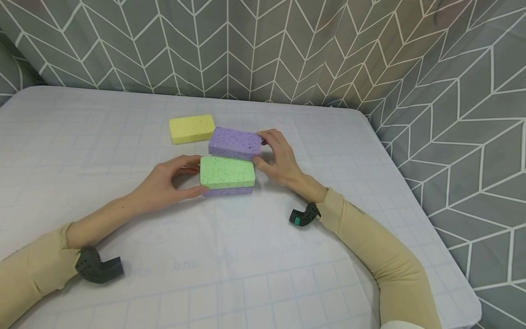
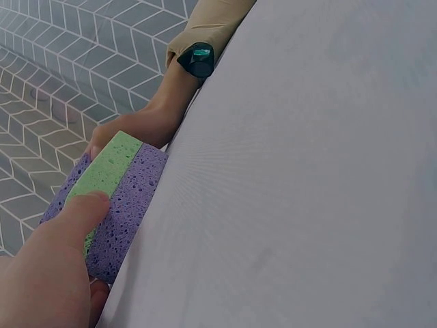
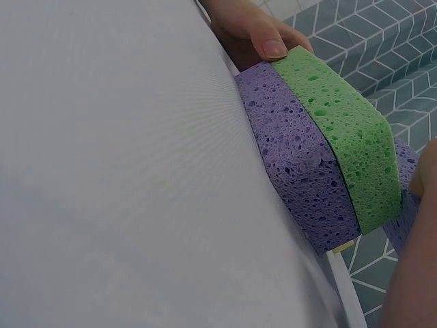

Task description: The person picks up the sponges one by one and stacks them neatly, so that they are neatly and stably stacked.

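Note:
A green sponge point(image 1: 227, 171) lies flat on top of a purple sponge point(image 1: 228, 191), whose front edge shows below it in the head view. My left hand point(image 1: 158, 188) grips this stack at its left end, thumb on the near side and fingers round the far side. In the left wrist view the thumb presses on the green sponge point(image 2: 109, 164) near its seam with the purple one. Just behind the stack, a second purple sponge point(image 1: 235, 142) is pinched at its right end by my right hand point(image 1: 283, 160). It overlaps the green sponge's far edge in the right wrist view.
A yellow sponge point(image 1: 192, 129) lies on the white-covered table point(image 1: 123, 123), behind and left of the stack. Patterned grey curtains point(image 1: 226, 50) hang along the table's back and right sides. A black camera point(image 1: 304, 215) sits on each wrist.

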`<state>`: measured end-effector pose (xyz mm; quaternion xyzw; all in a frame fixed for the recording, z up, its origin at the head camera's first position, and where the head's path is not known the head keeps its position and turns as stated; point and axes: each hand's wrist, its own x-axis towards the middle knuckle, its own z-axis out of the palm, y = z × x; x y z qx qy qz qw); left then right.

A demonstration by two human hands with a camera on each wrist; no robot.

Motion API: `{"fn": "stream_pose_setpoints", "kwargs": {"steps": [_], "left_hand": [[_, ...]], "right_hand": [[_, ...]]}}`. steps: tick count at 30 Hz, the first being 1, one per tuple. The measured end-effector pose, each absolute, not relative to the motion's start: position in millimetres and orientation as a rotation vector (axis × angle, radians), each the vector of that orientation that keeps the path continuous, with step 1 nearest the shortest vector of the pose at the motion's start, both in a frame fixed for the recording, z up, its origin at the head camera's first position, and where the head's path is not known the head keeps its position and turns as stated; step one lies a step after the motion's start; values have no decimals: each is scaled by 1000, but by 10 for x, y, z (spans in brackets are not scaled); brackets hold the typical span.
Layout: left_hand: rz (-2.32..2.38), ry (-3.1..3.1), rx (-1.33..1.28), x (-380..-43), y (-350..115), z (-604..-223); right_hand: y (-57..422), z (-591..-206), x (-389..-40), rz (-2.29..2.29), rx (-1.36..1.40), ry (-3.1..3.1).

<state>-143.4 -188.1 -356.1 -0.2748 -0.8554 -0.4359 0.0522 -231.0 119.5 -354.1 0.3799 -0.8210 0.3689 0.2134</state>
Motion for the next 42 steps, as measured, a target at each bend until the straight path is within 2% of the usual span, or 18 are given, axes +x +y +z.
{"fn": "stream_pose_setpoints", "kwargs": {"steps": [42], "left_hand": [[-1307, -2609, -816, -1456, -1880, -3592]], "right_hand": [[1205, -3542, -2303, 1027, 1175, -2208]]}}
